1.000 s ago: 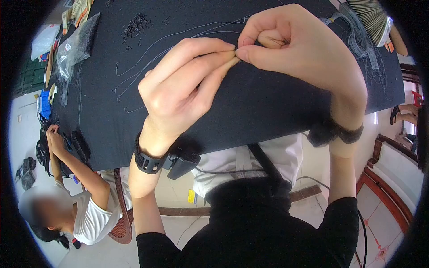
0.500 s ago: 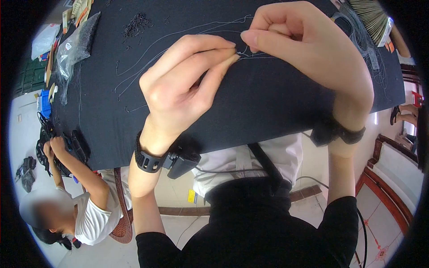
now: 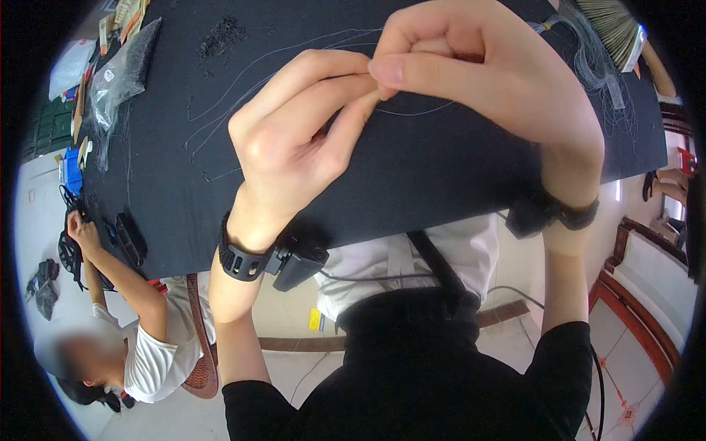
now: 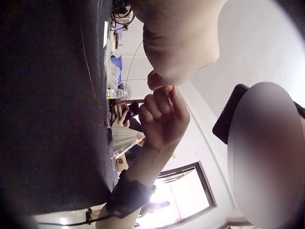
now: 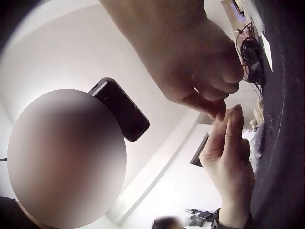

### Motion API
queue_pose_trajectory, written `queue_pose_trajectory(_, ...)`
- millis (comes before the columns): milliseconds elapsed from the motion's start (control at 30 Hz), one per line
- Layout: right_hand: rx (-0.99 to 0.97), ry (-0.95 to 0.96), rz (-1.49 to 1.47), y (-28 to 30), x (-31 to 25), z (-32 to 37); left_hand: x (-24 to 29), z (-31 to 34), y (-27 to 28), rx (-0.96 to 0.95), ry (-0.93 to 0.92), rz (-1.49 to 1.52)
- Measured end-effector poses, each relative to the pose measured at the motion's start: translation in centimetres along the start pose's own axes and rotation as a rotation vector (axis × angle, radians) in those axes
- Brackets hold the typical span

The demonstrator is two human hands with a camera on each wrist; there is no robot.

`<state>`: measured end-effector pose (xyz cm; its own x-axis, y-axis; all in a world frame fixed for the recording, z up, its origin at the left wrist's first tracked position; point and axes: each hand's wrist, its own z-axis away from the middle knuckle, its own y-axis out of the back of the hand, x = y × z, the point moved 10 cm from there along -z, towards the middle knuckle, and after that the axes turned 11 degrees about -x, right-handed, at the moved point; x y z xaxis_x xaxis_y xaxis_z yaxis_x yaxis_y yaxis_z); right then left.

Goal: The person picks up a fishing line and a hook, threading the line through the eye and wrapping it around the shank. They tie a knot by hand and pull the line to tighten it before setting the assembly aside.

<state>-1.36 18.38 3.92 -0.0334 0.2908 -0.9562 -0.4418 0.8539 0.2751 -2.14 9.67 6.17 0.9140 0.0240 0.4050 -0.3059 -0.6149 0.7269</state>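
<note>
In the head view my left hand (image 3: 298, 128) pinches a thin grey fishing line (image 3: 415, 114) between thumb and fingertips, above the black tabletop. My right hand (image 3: 478, 70) meets it there, its thumb and index finger pinching at the same spot, the other fingers curled into the palm. The pinched bit of line is covered by the fingertips. Several more strands with small dark fish hooks (image 3: 206, 176) at their ends lie on the cloth, left of the left hand. Both wrist views show the two sets of fingertips together.
A loose pile of small black hooks (image 3: 220, 38) lies at the back, near a clear plastic bag (image 3: 129, 73) of dark pieces. A bundle of line (image 3: 588, 51) and a fanned stack of cards (image 3: 614, 26) lie at the right. Another person (image 3: 158, 345) sits at the left.
Half a second ago my right hand had drawn away to the right, showing line at the left fingertips. Now it is back against them, and both hands sit slightly farther left.
</note>
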Motion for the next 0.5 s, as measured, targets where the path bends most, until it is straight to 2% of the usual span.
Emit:
queue_pose_trajectory(67,0.041,0.073,-0.059,0.3,0.4,-0.1,0.1,-0.1,-0.1,-0.001,-0.011,0.017)
queue_pose_trajectory(167,0.128,0.028,-0.002,0.8,0.3,0.2,0.1,-0.1,0.0,0.019,-0.010,0.017)
queue_pose_trajectory(267,0.167,0.095,-0.060,1.6,2.0,-0.3,0.2,-0.1,0.1,0.024,-0.048,0.016)
queue_pose_trajectory(333,0.166,0.075,-0.165,1.7,2.2,-0.5,0.2,-0.1,0.1,0.030,-0.041,0.022)
queue_pose_trajectory(433,0.130,-0.100,-0.288,1.2,2.1,0.0,0.2,0.0,0.2,0.027,-0.019,0.022)
queue_pose_trajectory(500,0.087,-0.102,-0.314,0.6,2.0,-0.1,0.2,0.0,0.2,0.032,-0.008,0.027)
